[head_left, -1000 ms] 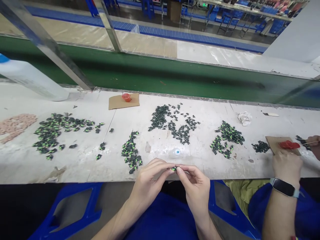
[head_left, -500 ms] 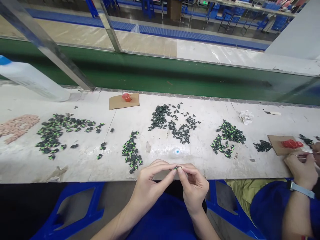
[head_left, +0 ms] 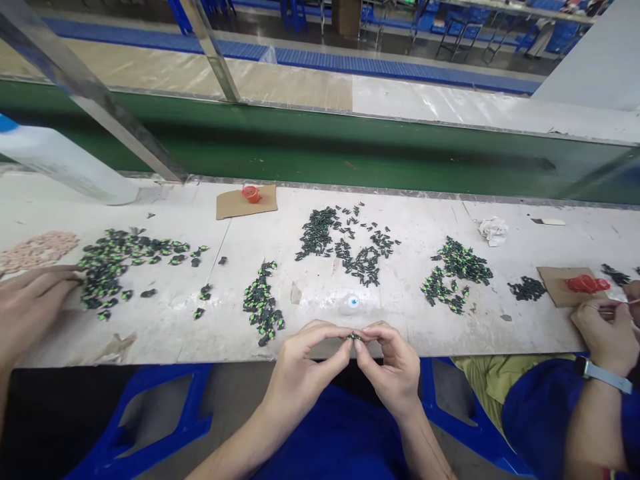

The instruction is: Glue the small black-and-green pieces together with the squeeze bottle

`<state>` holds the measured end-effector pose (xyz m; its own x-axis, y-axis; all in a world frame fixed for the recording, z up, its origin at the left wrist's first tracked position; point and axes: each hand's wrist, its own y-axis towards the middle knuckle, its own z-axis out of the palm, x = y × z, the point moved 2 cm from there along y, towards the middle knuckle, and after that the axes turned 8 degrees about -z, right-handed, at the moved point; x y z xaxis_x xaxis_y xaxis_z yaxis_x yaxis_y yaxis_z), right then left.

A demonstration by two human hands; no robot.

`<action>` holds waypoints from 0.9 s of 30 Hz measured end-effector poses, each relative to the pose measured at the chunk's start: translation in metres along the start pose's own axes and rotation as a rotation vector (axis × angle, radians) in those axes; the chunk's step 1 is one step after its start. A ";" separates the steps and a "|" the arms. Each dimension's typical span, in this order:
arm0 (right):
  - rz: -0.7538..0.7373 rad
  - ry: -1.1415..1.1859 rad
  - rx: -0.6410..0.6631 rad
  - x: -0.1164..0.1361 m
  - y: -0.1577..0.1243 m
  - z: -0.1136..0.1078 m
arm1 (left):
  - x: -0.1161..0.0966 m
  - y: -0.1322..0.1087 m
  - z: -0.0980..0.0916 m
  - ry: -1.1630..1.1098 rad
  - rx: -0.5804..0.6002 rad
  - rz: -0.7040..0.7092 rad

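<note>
At the table's front edge, my left hand (head_left: pixel 313 363) and my right hand (head_left: pixel 393 367) meet fingertip to fingertip. Both pinch a small black-and-green part (head_left: pixel 354 337), mostly covered by the fingers. Just beyond them on the table is a small white bottle with a blue tip (head_left: pixel 351 303). Left of my hands lies a pile of black-and-green parts (head_left: pixel 261 307). Farther back, small dark pieces (head_left: pixel 317 233) are spread out, and to the right is another pile of dark pieces with green (head_left: pixel 463 263).
A co-worker's hand (head_left: pixel 35 307) reaches a larger black-and-green pile (head_left: pixel 103 267) at left, beside pinkish pieces (head_left: pixel 43 250). Another co-worker's hands (head_left: pixel 607 333) work at right near a red cup (head_left: pixel 585 284). A second red cup (head_left: pixel 251 194) sits on cardboard. A large white bottle (head_left: pixel 65 163) leans back left.
A co-worker's hand has come in from the left to the edge of the black-and-green pile. My hands keep their pinch in nearly the same place, with the right fingers slightly shifted.
</note>
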<state>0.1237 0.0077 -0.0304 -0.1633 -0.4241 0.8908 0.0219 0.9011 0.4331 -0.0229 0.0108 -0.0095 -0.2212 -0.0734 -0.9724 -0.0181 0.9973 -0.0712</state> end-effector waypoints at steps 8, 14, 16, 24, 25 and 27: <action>-0.022 0.130 0.015 -0.004 -0.002 0.003 | -0.001 -0.009 0.003 0.034 -0.083 0.148; -0.082 0.042 0.079 -0.005 0.005 -0.007 | -0.004 -0.007 0.008 0.101 -0.049 0.234; -0.080 -0.050 0.074 -0.013 0.008 -0.020 | -0.004 -0.006 0.004 0.141 -0.032 0.256; -0.081 -0.716 -0.215 -0.069 0.034 -0.097 | 0.037 0.023 -0.071 0.653 -0.450 0.190; -0.118 -0.760 -0.196 -0.070 0.037 -0.099 | 0.045 0.026 -0.078 0.737 -0.475 0.171; -0.174 -0.783 -0.122 -0.066 0.039 -0.093 | 0.060 0.031 -0.086 0.854 -0.424 0.123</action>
<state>0.2271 0.0622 -0.0597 -0.8164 -0.3300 0.4739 0.0326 0.7930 0.6084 -0.1211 0.0370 -0.0512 -0.8779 -0.1117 -0.4657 -0.2609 0.9269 0.2697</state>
